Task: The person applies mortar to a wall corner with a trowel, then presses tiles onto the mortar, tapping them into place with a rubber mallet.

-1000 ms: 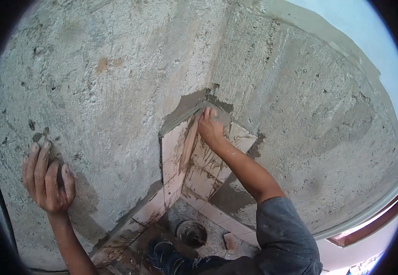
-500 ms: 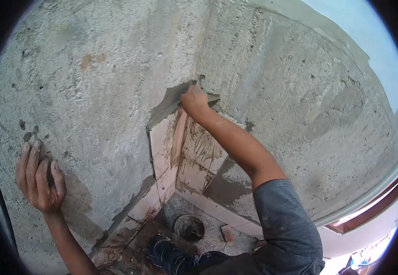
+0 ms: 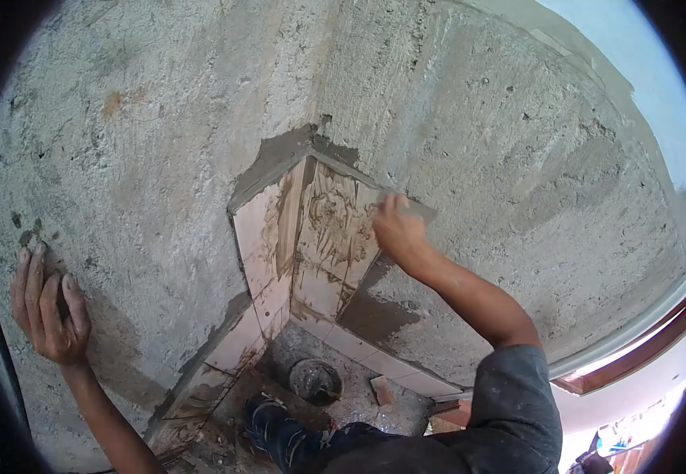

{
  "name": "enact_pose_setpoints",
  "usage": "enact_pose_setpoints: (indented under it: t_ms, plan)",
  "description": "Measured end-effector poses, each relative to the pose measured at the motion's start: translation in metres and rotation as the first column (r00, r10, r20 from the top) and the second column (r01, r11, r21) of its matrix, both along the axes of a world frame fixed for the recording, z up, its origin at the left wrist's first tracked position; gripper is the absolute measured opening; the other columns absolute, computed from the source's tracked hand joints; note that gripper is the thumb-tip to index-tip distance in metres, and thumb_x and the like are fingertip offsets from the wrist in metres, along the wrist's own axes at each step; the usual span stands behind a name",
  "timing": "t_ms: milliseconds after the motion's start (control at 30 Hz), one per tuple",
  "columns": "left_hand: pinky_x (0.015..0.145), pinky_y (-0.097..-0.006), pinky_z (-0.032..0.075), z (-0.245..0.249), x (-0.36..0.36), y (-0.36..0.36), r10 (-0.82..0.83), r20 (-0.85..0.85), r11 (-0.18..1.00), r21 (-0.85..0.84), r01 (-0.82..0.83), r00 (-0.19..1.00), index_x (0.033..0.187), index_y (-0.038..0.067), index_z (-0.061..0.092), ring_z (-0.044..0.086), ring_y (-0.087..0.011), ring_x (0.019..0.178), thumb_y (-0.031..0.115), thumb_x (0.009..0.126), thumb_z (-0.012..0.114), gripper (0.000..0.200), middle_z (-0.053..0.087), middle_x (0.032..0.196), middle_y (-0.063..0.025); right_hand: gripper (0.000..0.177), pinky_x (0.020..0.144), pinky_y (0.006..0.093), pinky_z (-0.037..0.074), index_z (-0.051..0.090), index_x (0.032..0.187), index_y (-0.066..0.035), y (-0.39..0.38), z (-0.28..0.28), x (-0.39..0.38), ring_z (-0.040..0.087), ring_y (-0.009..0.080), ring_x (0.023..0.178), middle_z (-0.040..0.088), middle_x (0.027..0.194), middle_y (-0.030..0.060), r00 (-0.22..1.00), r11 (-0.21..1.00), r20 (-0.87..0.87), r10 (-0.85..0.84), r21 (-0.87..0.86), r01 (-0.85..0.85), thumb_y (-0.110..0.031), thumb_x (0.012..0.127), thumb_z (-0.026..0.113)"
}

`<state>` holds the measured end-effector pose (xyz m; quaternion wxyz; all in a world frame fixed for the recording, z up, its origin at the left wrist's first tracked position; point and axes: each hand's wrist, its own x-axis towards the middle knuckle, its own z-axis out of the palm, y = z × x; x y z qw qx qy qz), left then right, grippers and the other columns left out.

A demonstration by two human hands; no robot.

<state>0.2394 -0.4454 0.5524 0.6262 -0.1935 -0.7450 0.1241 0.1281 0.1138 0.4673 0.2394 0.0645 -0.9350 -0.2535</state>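
My right hand [image 3: 401,231] is closed around a trowel, with its flat grey blade [image 3: 424,210] showing past the fingers against the right wall. The handle is hidden in my grip. Just left of it, the top edge of the mortar-smeared corner tiles [image 3: 333,212] runs up to the corner. Pale pink tiles [image 3: 260,229] cover the left side of that corner, and wet grey mortar [image 3: 278,155] lines their top. My left hand [image 3: 52,310] rests with fingers stretched out on the rough left wall [image 3: 161,197].
Below on the floor stands a round bucket [image 3: 314,381], with a broken reddish piece [image 3: 381,390] to its right. A low row of tiles [image 3: 382,363] follows the base of the right wall. At the lower right is a brown-framed opening [image 3: 635,347].
My right hand has moved with the trowel from the corner, right and down along the tiles' top edge, uncovering the corner mortar. The view has shifted slightly; my left hand stays on the wall.
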Motion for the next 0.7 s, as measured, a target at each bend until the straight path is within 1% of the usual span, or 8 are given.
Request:
enact_pose_setpoints:
  t_ms: [300, 367, 400, 500, 567, 600, 667, 700]
  plan:
    - [0.107, -0.0446, 0.046, -0.004, 0.000, -0.001, 0.078, -0.010, 0.997, -0.001, -0.078, 0.997, 0.093, 0.004, 0.067, 0.060, -0.0311, 0.125, 0.008, 0.092, 0.067, 0.004, 0.069, 0.122, -0.0151, 0.020, 0.064, 0.0405, 0.059, 0.069, 0.097, -0.002, -0.012, 0.013, 0.004, 0.054, 0.0312, 0.107, 0.056, 0.108, 0.0148, 0.999, 0.976, -0.032, 0.008, -0.217, -0.015, -0.015, 0.084, 0.061]
    - [0.106, -0.0442, 0.048, -0.002, -0.001, -0.004, 0.054, -0.033, 0.998, -0.035, -0.055, 0.998, 0.093, 0.003, 0.068, 0.060, -0.0312, 0.124, 0.008, 0.092, 0.068, 0.005, 0.070, 0.121, -0.0148, 0.025, 0.073, 0.0447, 0.057, 0.066, 0.103, 0.000, -0.025, -0.012, -0.005, 0.056, 0.0320, 0.103, 0.056, 0.104, 0.0137, 0.999, 0.998, -0.041, -0.019, 0.055, 0.021, -0.014, 0.084, 0.060]
    - [0.106, -0.0442, 0.048, 0.000, -0.002, -0.003, 0.060, -0.035, 0.997, -0.046, -0.062, 0.998, 0.093, 0.003, 0.068, 0.060, -0.0312, 0.124, 0.008, 0.092, 0.068, 0.005, 0.070, 0.121, -0.0148, 0.025, 0.073, 0.0447, 0.057, 0.066, 0.103, 0.000, -0.029, -0.017, -0.004, 0.056, 0.0320, 0.103, 0.056, 0.104, 0.0137, 0.999, 0.999, -0.043, -0.013, 0.043, 0.015, -0.014, 0.084, 0.060]
    - [0.105, -0.0439, 0.049, 0.001, -0.001, 0.000, 0.031, -0.040, 0.998, -0.049, -0.032, 0.999, 0.093, 0.002, 0.068, 0.060, -0.0315, 0.123, 0.008, 0.092, 0.069, 0.007, 0.070, 0.120, -0.0149, 0.030, 0.077, 0.0454, 0.054, 0.066, 0.110, 0.000, -0.045, -0.042, 0.021, 0.057, 0.0322, 0.101, 0.058, 0.102, 0.0128, 0.979, 0.973, 0.113, 0.167, -0.179, -0.146, -0.013, 0.083, 0.059]
    - [0.107, -0.0457, 0.045, -0.003, 0.001, 0.003, 0.069, -0.010, 0.998, 0.006, -0.069, 0.998, 0.099, 0.001, 0.067, 0.058, -0.0310, 0.127, 0.006, 0.093, 0.066, 0.008, 0.067, 0.126, -0.0158, 0.025, 0.081, 0.0411, 0.050, 0.065, 0.109, -0.001, -0.047, -0.054, 0.041, 0.058, 0.0333, 0.104, 0.060, 0.106, 0.0144, 0.971, 0.712, -0.183, 0.156, -0.660, -0.239, -0.007, 0.085, 0.060]
    - [0.107, -0.0457, 0.045, -0.004, 0.001, 0.006, 0.082, -0.010, 0.997, 0.003, -0.082, 0.997, 0.099, 0.001, 0.067, 0.058, -0.0310, 0.127, 0.006, 0.093, 0.066, 0.008, 0.067, 0.126, -0.0158, 0.025, 0.081, 0.0411, 0.050, 0.065, 0.109, -0.001, -0.044, -0.067, 0.044, 0.058, 0.0333, 0.104, 0.060, 0.106, 0.0144, 0.969, 0.707, -0.183, 0.168, -0.663, -0.248, -0.007, 0.085, 0.060]
    - [0.108, -0.0457, 0.045, -0.001, 0.000, 0.011, 0.049, -0.035, 0.999, 0.007, -0.049, 0.998, 0.099, 0.001, 0.067, 0.057, -0.0326, 0.127, 0.007, 0.093, 0.067, 0.009, 0.067, 0.126, -0.0161, 0.023, 0.081, 0.0387, 0.049, 0.063, 0.113, 0.000, -0.037, -0.103, 0.042, 0.061, 0.0302, 0.099, 0.064, 0.106, 0.0151, 0.945, 0.388, -0.318, -0.078, -0.883, -0.265, -0.008, 0.091, 0.060]
    - [0.108, -0.0457, 0.045, 0.003, -0.001, 0.013, 0.059, -0.050, 0.998, -0.013, -0.059, 0.997, 0.099, 0.001, 0.067, 0.057, -0.0326, 0.127, 0.007, 0.093, 0.067, 0.009, 0.067, 0.126, -0.0161, 0.023, 0.081, 0.0387, 0.049, 0.063, 0.113, 0.000, -0.033, -0.116, 0.037, 0.061, 0.0302, 0.099, 0.064, 0.106, 0.0151, 0.941, 0.367, -0.329, -0.074, -0.887, -0.281, -0.008, 0.091, 0.060]
